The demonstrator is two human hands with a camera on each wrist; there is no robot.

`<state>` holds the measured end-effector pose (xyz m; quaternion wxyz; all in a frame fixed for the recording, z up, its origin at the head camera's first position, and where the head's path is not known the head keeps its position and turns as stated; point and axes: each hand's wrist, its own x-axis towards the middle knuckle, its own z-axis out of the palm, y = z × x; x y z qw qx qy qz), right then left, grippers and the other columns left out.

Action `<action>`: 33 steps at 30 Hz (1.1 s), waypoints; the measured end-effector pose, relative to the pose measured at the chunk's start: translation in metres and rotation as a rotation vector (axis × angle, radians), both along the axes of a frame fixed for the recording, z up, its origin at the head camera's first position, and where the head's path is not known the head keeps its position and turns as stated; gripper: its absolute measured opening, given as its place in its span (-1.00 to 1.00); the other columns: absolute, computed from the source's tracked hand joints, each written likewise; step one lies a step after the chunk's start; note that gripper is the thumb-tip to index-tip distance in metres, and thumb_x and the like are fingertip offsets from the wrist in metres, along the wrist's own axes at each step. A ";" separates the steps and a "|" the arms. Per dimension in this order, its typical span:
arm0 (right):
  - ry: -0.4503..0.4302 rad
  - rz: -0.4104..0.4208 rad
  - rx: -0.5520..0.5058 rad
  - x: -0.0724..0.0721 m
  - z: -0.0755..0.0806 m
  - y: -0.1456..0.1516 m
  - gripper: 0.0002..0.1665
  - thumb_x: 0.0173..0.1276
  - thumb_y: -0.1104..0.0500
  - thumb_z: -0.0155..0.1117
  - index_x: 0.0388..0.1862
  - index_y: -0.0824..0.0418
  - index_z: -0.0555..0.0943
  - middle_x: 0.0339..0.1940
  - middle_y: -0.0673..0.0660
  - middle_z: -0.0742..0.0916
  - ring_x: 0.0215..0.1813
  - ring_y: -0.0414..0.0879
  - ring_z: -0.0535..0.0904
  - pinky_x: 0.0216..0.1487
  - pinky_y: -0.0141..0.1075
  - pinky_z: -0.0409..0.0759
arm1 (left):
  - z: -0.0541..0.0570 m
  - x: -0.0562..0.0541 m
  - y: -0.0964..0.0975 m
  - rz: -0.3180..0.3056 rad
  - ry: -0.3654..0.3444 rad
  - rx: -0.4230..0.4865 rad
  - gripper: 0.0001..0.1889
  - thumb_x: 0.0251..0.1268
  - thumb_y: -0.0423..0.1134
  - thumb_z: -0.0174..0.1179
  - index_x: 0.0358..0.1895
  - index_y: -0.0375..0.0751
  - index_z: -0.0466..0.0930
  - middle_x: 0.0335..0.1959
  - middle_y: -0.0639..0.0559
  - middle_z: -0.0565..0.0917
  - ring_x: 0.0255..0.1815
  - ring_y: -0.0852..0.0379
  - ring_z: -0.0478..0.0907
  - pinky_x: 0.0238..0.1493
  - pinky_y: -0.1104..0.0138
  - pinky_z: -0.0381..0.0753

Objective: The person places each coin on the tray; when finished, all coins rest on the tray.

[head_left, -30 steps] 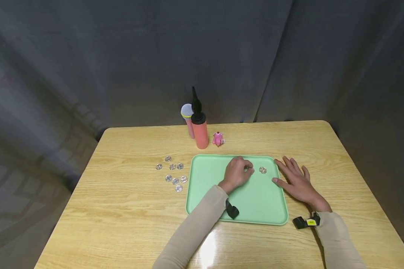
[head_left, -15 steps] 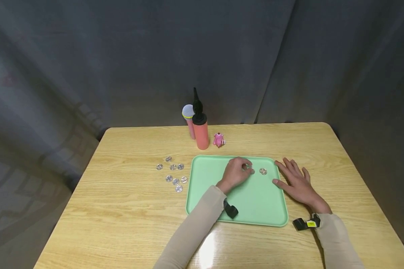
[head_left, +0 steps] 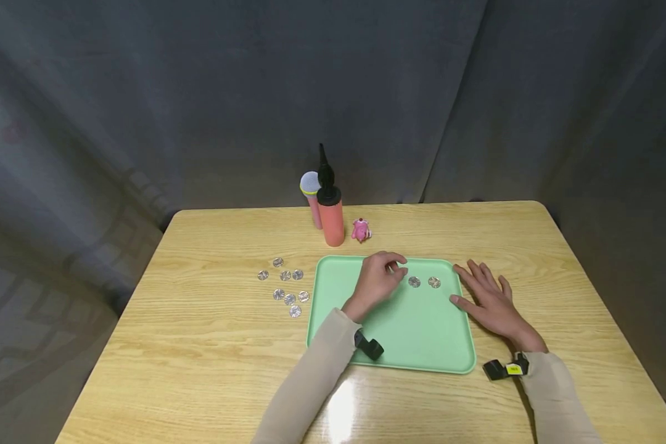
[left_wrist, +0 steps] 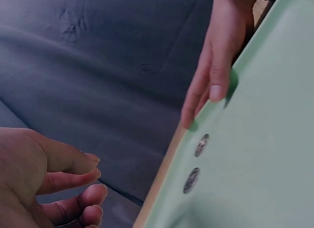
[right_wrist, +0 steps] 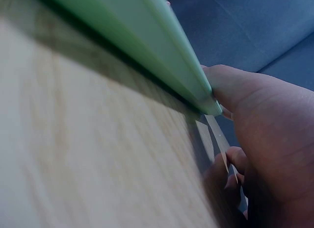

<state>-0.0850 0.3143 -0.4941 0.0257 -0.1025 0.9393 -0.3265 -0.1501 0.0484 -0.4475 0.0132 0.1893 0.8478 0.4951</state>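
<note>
Two silver coins (head_left: 414,282) lie side by side near the far right of the mint-green tray (head_left: 416,345). My left hand (head_left: 376,277) hovers just left of them over the tray, its fingers loosely bent and holding nothing. In the left wrist view, a gap shows between the thumb and fingertips of the left hand (left_wrist: 54,184). At the tray's right rim rests my right hand (head_left: 491,303), fingers spread, thumb and index finger touching the edge. The right wrist view has the thumb of the right hand (right_wrist: 265,120) against the rim.
Several more silver coins (head_left: 290,299) are scattered on the wooden table (head_left: 211,345) left of the tray. Behind it stand a coral hand pump (head_left: 332,223) with a black nozzle, a pink toy microphone (head_left: 311,185) and a small pink figure (head_left: 361,230). Dark curtains hang beyond.
My left hand has let go of a coin, which now lies flat beside the other one on the tray. It has drawn back to the left with fingers parted. The right hand stays put.
</note>
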 end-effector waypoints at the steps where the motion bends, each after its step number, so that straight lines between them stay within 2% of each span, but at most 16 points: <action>1: 0.001 0.002 0.000 0.000 0.000 0.000 -0.14 0.47 -0.05 0.17 0.62 0.14 0.10 0.62 0.50 0.03 0.65 0.44 -0.27 0.41 0.46 -0.44 | 0.001 0.000 -0.002 0.005 0.008 0.006 -0.86 0.24 -0.38 0.33 -0.16 -0.33 0.76 -0.43 -0.10 0.70 -0.50 0.30 0.39 -0.41 0.54 0.38; 7: 0.001 0.001 -0.003 0.000 -0.001 0.001 -0.14 0.49 -0.06 0.16 0.63 0.14 0.09 0.62 0.50 0.02 0.65 0.44 -0.27 0.41 0.45 -0.45 | 0.009 0.004 -0.013 0.003 0.021 0.043 -0.84 0.27 -0.36 0.32 -0.15 -0.37 0.75 -0.40 -0.14 0.68 -0.45 0.26 0.38 -0.37 0.53 0.34; 14: 0.006 -0.003 -0.001 -0.001 -0.004 0.000 -0.14 0.49 -0.07 0.15 0.63 0.13 0.09 0.62 0.50 0.02 0.64 0.45 -0.26 0.41 0.45 -0.44 | 0.017 0.006 -0.026 -0.006 0.062 0.054 -0.84 0.27 -0.36 0.32 -0.15 -0.38 0.74 -0.40 -0.14 0.68 -0.38 0.16 0.47 -0.30 0.50 0.43; 24: 0.012 -0.003 -0.003 -0.002 -0.004 0.002 -0.15 0.49 -0.07 0.15 0.63 0.12 0.09 0.63 0.49 0.02 0.65 0.45 -0.26 0.41 0.46 -0.45 | 0.019 0.007 -0.048 0.002 0.103 0.036 -0.83 0.25 -0.38 0.32 -0.14 -0.38 0.73 -0.39 -0.15 0.69 -0.36 0.13 0.52 -0.27 0.48 0.49; 26: 0.013 -0.004 -0.003 -0.002 -0.004 0.002 -0.15 0.49 -0.07 0.15 0.63 0.12 0.09 0.63 0.49 0.03 0.65 0.44 -0.26 0.41 0.46 -0.45 | 0.019 0.007 -0.053 0.008 0.109 0.029 -0.83 0.25 -0.38 0.31 -0.14 -0.37 0.73 -0.39 -0.15 0.69 -0.36 0.11 0.53 -0.26 0.45 0.51; 33: 0.006 -0.004 -0.003 -0.001 -0.003 0.001 -0.15 0.49 -0.07 0.15 0.63 0.12 0.08 0.63 0.49 0.02 0.65 0.44 -0.27 0.42 0.45 -0.45 | 0.017 0.009 -0.072 0.030 0.130 0.017 -0.84 0.23 -0.39 0.33 -0.17 -0.39 0.73 -0.41 -0.16 0.68 -0.36 0.05 0.55 -0.22 0.12 0.64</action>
